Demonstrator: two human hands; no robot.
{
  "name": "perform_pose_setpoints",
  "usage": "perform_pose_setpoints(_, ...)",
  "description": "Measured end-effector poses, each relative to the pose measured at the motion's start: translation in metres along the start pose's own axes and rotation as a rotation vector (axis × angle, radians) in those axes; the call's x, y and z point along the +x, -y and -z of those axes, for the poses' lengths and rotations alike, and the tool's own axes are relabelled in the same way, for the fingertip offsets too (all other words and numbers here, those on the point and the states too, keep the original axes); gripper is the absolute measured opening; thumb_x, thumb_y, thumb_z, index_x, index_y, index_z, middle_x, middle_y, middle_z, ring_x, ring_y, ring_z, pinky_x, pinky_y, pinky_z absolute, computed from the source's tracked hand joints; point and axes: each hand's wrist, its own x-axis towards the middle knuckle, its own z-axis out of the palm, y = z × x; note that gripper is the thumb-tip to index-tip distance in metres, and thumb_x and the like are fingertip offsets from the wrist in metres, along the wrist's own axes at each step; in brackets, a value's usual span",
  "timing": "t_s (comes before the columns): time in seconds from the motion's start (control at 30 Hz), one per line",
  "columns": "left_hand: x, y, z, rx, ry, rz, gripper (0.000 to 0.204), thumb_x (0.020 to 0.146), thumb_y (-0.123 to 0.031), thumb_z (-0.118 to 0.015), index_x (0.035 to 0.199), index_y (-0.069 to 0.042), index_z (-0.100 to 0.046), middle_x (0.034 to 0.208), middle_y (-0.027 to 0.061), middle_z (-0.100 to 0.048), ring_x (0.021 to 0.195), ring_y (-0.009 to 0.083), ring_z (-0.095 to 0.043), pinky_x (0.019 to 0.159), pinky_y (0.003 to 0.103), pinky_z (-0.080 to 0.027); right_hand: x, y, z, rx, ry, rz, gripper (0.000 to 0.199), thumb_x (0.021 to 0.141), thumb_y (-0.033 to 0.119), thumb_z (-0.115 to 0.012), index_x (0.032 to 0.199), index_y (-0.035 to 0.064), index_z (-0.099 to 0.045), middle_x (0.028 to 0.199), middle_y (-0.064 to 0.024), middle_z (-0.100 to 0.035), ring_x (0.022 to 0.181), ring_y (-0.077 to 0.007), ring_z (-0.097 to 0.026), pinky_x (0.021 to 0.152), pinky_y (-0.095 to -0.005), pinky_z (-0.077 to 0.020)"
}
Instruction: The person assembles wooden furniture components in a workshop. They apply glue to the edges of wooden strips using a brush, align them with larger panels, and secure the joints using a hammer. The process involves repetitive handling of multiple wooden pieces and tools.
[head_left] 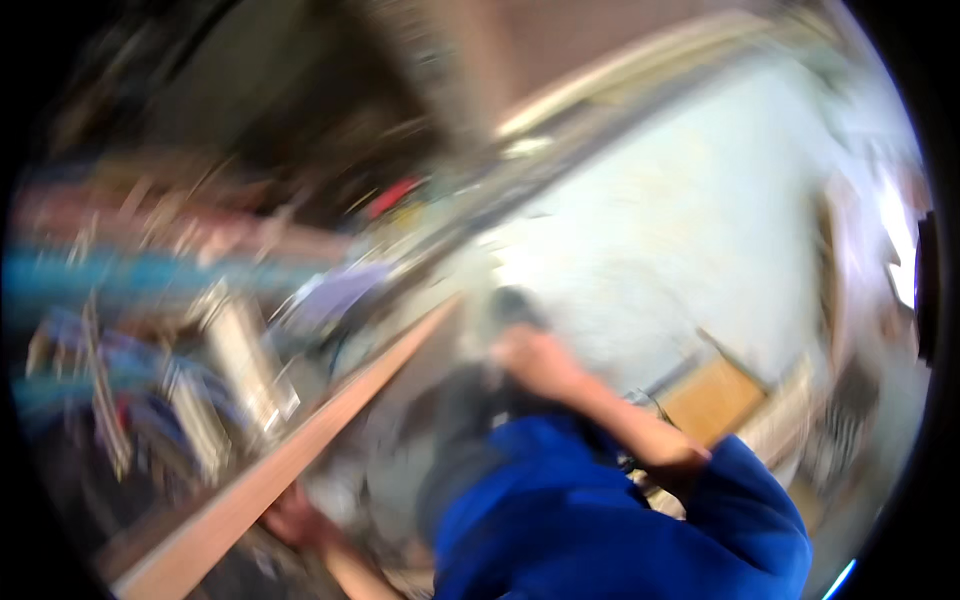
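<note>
A long, straight wooden plank [300,450] slants from the lower left up toward the middle of the view. My left hand [293,516] grips its edge from the near side, low on the left, with the fingers partly hidden by the wood. Past the plank's far end, to the right, my right hand [540,358] hangs in front of my body. Motion smears its fingers, and I cannot make out anything in it. Blue clothing [590,500] covers my body and my right upper arm.
Scrap wood pieces [245,360] and blurred clutter crowd the left side. A pale floor [660,200] stretches ahead and right. Near my right elbow lies a yellow-brown rectangular board or box [712,398]. A long ledge or rail [600,150] crosses the far side.
</note>
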Motion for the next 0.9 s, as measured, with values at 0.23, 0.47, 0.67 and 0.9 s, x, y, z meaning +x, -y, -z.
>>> perform_pose_setpoints(0.23, -0.178, 0.041, -0.172, 0.624, 0.832, 0.302, 0.047, 0.106, -0.021, -0.059, 0.143, 0.007, -0.052, 0.138, 0.0249, -0.062, 0.12, 0.0367, -0.065, 0.104, 0.045, -0.054, -0.19, 0.013, 0.007, 0.564, -0.388, -0.35, 0.03, 0.102, 0.033, -0.061, 0.103, 0.0035, -0.062, 0.094, -0.0233, -0.069, 0.094, -0.0464, -0.067, 0.081, -0.0557, -0.0507)
perform_pose_setpoints(0.47, -0.337, 0.08, -0.359, 0.702, 1.442, -0.365, 0.048, 0.098, -0.041, -0.075, 0.125, -0.002, -0.07, 0.128, 0.0139, -0.07, 0.108, 0.0282, -0.069, 0.093, 0.04, -0.059, -0.37, -0.126, 0.017, 0.436, -0.368, -0.592, 0.027, 0.099, 0.029, -0.062, 0.1, 0.0022, -0.061, 0.098, -0.0243, -0.07, 0.097, -0.0459, -0.068, 0.082, -0.0577, -0.0523)
perform_pose_setpoints(0.67, -0.582, 0.074, -0.493, 0.211, 2.046, -0.908, 0.051, 0.105, -0.042, -0.065, 0.139, -0.003, -0.063, 0.136, 0.0126, -0.064, 0.11, 0.0202, -0.063, 0.096, 0.036, -0.052, -0.435, -0.196, 0.008, 0.41, -0.703, -0.618, 0.027, 0.099, 0.031, -0.062, 0.101, 0.0036, -0.062, 0.099, -0.0231, -0.071, 0.097, -0.0458, -0.068, 0.084, -0.0577, -0.0527)
perform_pose_setpoints(0.9, -0.855, 0.06, -0.475, -0.679, 2.935, -1.14, 0.068, 0.104, -0.039, -0.065, 0.156, -0.001, -0.043, 0.151, 0.0196, -0.055, 0.132, 0.0329, -0.06, 0.109, 0.048, -0.053, -0.561, -0.198, -0.031, 0.61, -1.351, -1.054, 0.03, 0.099, 0.031, -0.06, 0.097, 0.002, -0.067, 0.093, -0.0245, -0.069, 0.086, -0.046, -0.067, 0.077, -0.0546, -0.0523)
